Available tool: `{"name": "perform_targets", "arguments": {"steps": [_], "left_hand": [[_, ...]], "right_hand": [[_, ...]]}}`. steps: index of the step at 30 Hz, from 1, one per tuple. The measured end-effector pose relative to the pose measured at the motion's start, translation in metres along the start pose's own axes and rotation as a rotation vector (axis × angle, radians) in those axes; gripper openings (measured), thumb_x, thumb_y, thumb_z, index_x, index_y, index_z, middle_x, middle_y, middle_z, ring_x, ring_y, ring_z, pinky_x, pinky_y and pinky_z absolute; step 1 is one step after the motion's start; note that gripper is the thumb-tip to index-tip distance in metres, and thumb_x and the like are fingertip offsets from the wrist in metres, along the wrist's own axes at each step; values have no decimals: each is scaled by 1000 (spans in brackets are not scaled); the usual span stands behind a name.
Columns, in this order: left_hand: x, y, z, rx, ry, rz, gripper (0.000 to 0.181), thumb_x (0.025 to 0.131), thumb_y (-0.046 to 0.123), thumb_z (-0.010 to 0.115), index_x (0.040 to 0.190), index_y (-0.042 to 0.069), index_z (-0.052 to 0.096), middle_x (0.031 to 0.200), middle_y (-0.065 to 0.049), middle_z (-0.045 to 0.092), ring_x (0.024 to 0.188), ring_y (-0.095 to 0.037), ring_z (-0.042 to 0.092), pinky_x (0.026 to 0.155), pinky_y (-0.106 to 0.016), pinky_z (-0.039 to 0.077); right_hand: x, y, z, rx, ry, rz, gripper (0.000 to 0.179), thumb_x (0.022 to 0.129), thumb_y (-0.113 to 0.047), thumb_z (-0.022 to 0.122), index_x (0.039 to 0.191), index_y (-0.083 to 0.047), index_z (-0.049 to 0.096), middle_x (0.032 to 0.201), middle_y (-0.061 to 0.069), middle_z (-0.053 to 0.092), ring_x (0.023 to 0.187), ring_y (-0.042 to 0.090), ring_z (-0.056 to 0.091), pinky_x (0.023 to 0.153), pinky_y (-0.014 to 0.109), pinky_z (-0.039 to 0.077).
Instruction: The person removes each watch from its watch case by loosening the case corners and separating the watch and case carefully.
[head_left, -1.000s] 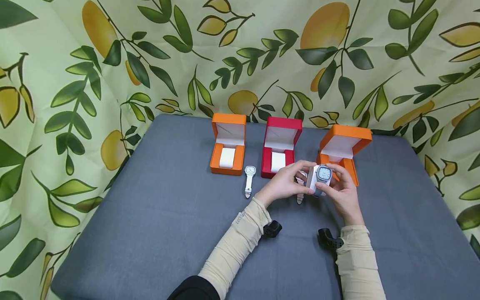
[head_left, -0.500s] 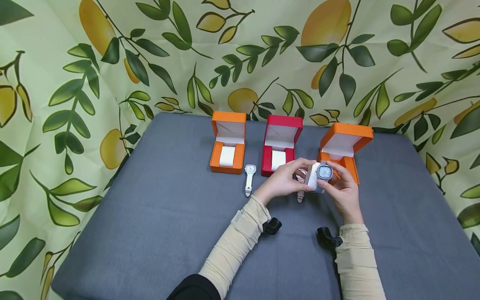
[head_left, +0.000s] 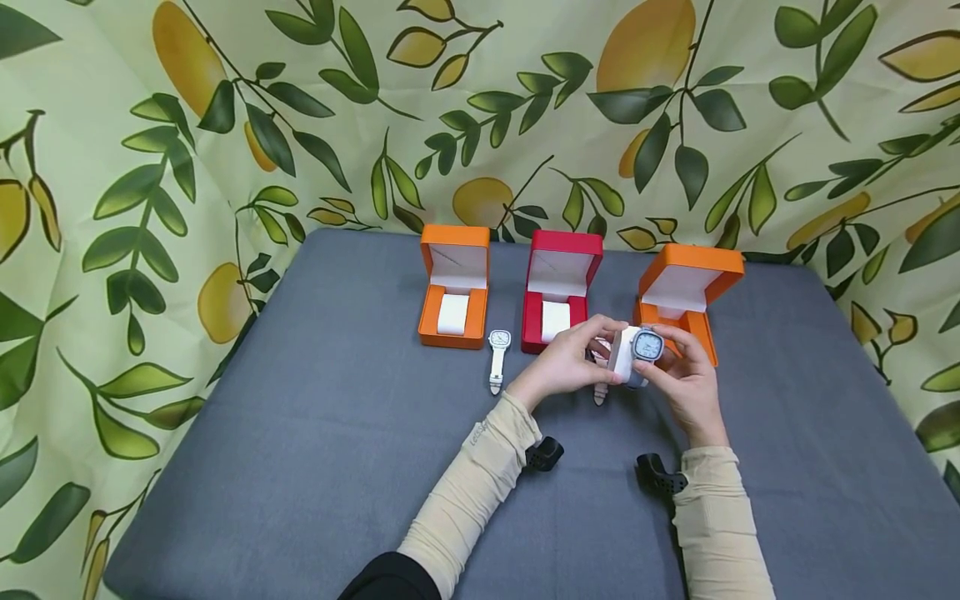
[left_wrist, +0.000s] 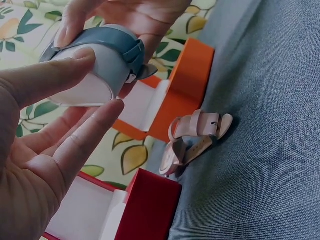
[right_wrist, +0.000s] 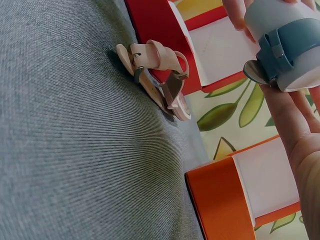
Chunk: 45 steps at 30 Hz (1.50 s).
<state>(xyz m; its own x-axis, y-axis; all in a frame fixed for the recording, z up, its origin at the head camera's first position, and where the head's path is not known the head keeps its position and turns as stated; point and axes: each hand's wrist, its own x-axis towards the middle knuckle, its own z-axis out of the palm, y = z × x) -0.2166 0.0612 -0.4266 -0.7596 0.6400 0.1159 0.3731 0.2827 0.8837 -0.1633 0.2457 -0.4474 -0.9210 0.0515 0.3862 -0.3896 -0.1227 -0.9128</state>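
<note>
Above the front of the boxes, both hands hold a white watch cushion with a blue-strapped wristwatch around it. My left hand grips the cushion's left end between thumb and fingers. At the other end, my right hand pinches the watch and cushion, thumb by the dial. In the right wrist view the blue strap wraps the cushion, its buckle side down and its tip sticking out. Below the hands lies a pink-strapped watch, partly hidden in the head view.
An open orange box and an open red box each hold a white cushion. Another open orange box stands behind my right hand, partly covered by it. A white watch lies on the grey tabletop.
The cushion has tilted slightly, so more of its white end shows now. Both hands keep their hold in nearly the same place.
</note>
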Motion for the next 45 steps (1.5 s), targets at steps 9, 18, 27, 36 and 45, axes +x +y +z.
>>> {"name": "perform_targets", "arguments": {"steps": [9, 18, 27, 36, 45], "left_hand": [[-2, 2, -3, 7, -13, 22, 60, 78, 14, 74, 130, 18, 45, 121, -8, 56, 95, -14, 62, 78, -15, 51], [-1, 0, -8, 56, -56, 70, 61, 80, 12, 71, 134, 17, 43, 121, -7, 56, 91, -7, 61, 82, -21, 53], [-3, -1, -11, 38, -42, 35, 60, 74, 15, 77, 124, 22, 45, 109, -3, 61, 87, -10, 63, 75, -18, 50], [-3, 0, -12, 51, -48, 41, 60, 76, 16, 76, 126, 23, 43, 110, -3, 58, 85, -4, 59, 73, -17, 48], [-4, -1, -12, 81, -63, 65, 58, 79, 13, 72, 129, 21, 44, 113, -6, 58, 83, -3, 58, 81, -26, 52]], "right_hand": [[-2, 0, -1, 15, -15, -17, 51, 80, 17, 58, 128, 2, 51, 124, -2, 60, 108, 13, 57, 89, 18, 49], [0, 0, -3, 32, -40, -16, 53, 80, 16, 58, 131, 9, 45, 125, -2, 62, 109, 13, 57, 87, 18, 49], [1, 6, -1, 75, -51, 8, 51, 76, 20, 60, 123, 4, 51, 120, 1, 60, 105, 15, 58, 84, 22, 53], [1, 7, -1, 154, -64, -17, 48, 80, 18, 57, 125, 3, 51, 124, 5, 60, 102, 16, 61, 82, 23, 54], [-2, 12, -3, 269, -93, -6, 50, 82, 18, 54, 128, -1, 52, 124, 6, 61, 92, 15, 64, 76, 22, 55]]}}
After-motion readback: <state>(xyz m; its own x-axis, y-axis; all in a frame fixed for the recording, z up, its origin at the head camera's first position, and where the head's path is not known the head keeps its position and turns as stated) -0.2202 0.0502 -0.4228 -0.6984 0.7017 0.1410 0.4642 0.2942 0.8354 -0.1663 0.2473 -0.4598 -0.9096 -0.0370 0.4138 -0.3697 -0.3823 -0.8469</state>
